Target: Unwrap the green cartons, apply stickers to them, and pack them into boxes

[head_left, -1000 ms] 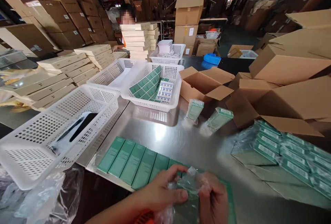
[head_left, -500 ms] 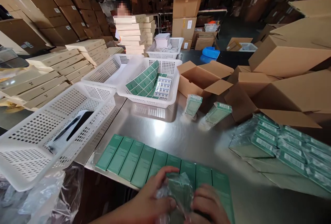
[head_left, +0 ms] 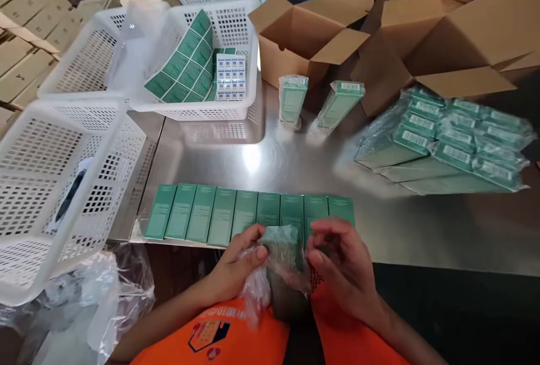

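My left hand [head_left: 242, 255] is closed around a green box [head_left: 283, 247] in clear plastic film, held upright before my body. Loose film bunches below that hand's fingers. Just right of the box, my right hand [head_left: 343, 266] has curved fingers with a gap between thumb and fingertips; it appears to hold nothing. Whether it touches the film's edge is unclear. Behind both hands, a row of green boxes [head_left: 223, 216] lies side by side along the table's near edge. My fingers and the held box partly cover the row.
The metal table [head_left: 202, 157] bears two wrapped boxes, one standing [head_left: 292, 100] and one leaning [head_left: 341, 103]. A stack of wrapped green boxes [head_left: 459, 134] lies right. A white basket [head_left: 185, 111] holds label sheets [head_left: 189, 67]. An open carton [head_left: 278, 64] stands behind; another basket [head_left: 25, 292] is left.
My view has tilted down, bringing my orange clothing into sight. My right hand has moved off the wrapped box to its right side; my left hand still holds it.
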The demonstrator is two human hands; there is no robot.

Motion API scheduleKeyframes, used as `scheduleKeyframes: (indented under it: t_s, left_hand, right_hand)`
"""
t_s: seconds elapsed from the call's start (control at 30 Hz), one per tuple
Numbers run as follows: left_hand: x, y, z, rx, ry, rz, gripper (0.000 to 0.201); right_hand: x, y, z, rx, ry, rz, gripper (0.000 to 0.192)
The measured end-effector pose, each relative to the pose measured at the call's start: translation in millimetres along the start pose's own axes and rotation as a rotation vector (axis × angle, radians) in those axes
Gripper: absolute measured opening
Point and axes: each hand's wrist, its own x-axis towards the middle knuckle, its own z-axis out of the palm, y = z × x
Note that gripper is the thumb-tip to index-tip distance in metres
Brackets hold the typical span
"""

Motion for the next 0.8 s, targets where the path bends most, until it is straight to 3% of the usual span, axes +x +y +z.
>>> scheduleKeyframes:
  t_s: [0.07,0.13,0.3,0.47,0.53,0.6,0.7,0.77,0.8]
  left_hand:
    - [-0.7,1.8,0.7,0.031,-0.004,-0.006,0.04]
    - [0.0,3.5,1.9,0.039,-0.046,-0.025,0.041]
    - [3.8,8.8,3.1,0.179,-0.123,-0.063,0.032]
    - [2.5,11.5,1.8,0.316,-0.1,-0.026,0.023]
    - [2.8,9.2,1.3,0.296,-0.006,0.116,0.033]
    - [5.2,6.7,1.1,0.363,0.063,0.363,0.037]
    - [12.4,6.9,3.0,0.632,0.156,0.717,0.019]
    - [18.1,10.2,6.2,0.79,0.167,0.819,0.013]
    - [20.8,12.2,8.2,0.846,0.1,0.832,0.013]
  right_hand:
    - [1.5,-1.1,1.1,0.014,0.047,0.142,0.03]
    - [4.8,-3.4,-0.4,0.023,-0.027,0.205,0.037]
    - [11.4,-12.2,-4.8,0.08,-0.19,0.214,0.043]
    - [11.2,-13.2,-5.7,0.114,-0.257,0.21,0.023]
    - [10.2,-11.3,-7.7,0.09,-0.238,0.228,0.022]
    - [9.2,-9.9,-9.3,0.077,-0.228,0.252,0.024]
    - [7.3,-9.3,-9.8,0.049,-0.188,0.274,0.026]
    - [5.7,-8.9,-12.6,0.049,-0.076,0.289,0.028]
    - [4.8,-8.4,-16.4,0.061,0.024,0.29,0.031]
